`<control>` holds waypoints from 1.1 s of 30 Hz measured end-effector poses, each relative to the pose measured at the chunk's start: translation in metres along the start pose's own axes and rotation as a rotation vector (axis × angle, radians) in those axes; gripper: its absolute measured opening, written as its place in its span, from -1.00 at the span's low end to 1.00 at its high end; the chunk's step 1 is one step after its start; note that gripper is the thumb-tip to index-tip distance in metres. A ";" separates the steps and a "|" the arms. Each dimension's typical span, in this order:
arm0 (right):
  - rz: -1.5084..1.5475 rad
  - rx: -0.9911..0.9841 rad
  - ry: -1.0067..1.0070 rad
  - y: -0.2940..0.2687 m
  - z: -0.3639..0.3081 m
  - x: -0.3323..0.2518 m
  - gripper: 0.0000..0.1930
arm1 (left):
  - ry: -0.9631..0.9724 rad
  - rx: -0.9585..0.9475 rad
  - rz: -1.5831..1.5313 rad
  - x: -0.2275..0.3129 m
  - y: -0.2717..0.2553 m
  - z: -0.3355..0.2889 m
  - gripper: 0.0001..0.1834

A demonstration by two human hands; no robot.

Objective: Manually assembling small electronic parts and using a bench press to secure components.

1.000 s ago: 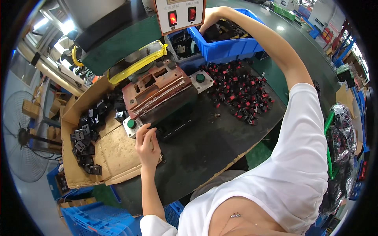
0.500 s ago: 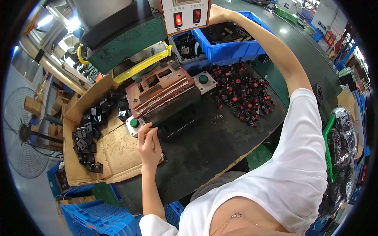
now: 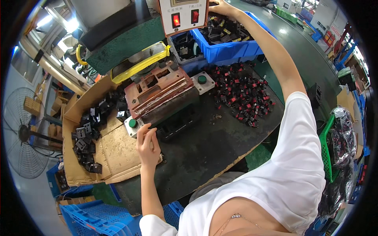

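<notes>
- Change noted: over the last second the right grip (image 3: 223, 8) has lifted up and away from the bin interior; it is now just right of the control box (image 3: 183, 19), cut by the upper view edge
- Right grip state: cannot tell whether together or clamped on anything; fingertips partly out of view
- Black parts with yellow pieces (image 3: 220, 33) lie in the blue bin (image 3: 232, 52), below the right grip, more exposed than a second ago
- Left grip (image 3: 148, 147): unchanged, fingers loosely curled and apart, nothing seen held; green push button (image 3: 133, 123) just beyond its fingertips, to the left, contact unclear
- Black slotted part (image 3: 179, 128) sits to the right of the left grip, on the tabletop (image 3: 212, 153), below the copper-coloured block (image 3: 159, 84)
- Judgement: picking from the bin appears in hand on the right side only, the left side waiting
</notes>
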State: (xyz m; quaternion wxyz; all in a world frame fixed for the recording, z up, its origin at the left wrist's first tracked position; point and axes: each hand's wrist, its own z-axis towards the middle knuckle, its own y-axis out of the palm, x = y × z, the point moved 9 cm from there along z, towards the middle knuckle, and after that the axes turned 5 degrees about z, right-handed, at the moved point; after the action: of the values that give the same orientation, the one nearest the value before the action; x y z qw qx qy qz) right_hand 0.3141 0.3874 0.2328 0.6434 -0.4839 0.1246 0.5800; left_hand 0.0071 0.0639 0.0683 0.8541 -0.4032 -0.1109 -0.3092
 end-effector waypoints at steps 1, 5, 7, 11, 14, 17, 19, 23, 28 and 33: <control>0.110 0.106 0.326 -0.004 -0.011 0.010 -0.61 | 0.010 0.002 0.005 0.002 -0.001 0.001 -0.88; 0.210 0.211 0.314 -0.021 -0.007 0.025 -0.83 | 0.038 0.011 0.019 0.005 -0.001 0.002 -0.89; 0.248 0.169 0.236 -0.028 0.003 0.041 -0.85 | 0.034 0.007 0.015 0.005 0.000 0.002 -0.88; 0.349 0.357 0.365 -0.052 -0.005 0.064 -0.83 | -0.011 -0.012 -0.010 0.000 0.002 0.001 -0.88; 0.634 0.372 0.508 -0.037 -0.015 0.059 -0.79 | 0.019 -0.001 0.020 0.002 0.001 0.002 -0.88; 0.685 0.341 0.496 -0.036 -0.019 0.054 -0.80 | 0.031 0.004 0.029 0.003 0.000 0.002 -0.88; 0.639 0.371 0.455 -0.054 -0.019 0.058 -0.79 | 0.038 0.006 0.014 0.004 0.002 0.004 -0.88; 0.604 0.355 0.446 -0.035 -0.047 0.007 -0.80 | 0.012 0.021 0.004 0.003 -0.003 -0.001 -0.89; 0.010 0.010 -0.061 -0.045 -0.105 -0.018 -0.48 | 0.025 0.024 -0.013 0.013 -0.001 0.005 -0.91; 0.460 -0.167 0.281 0.080 -0.168 -0.087 -0.62 | 0.132 0.053 0.021 0.015 -0.008 0.004 -0.83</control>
State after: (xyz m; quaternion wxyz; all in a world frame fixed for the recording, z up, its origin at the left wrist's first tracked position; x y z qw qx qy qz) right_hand 0.2868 0.1925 0.1732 0.4290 -0.5699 0.2711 0.6463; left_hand 0.0143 0.0569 0.0824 0.8732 -0.3601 -0.0581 -0.3232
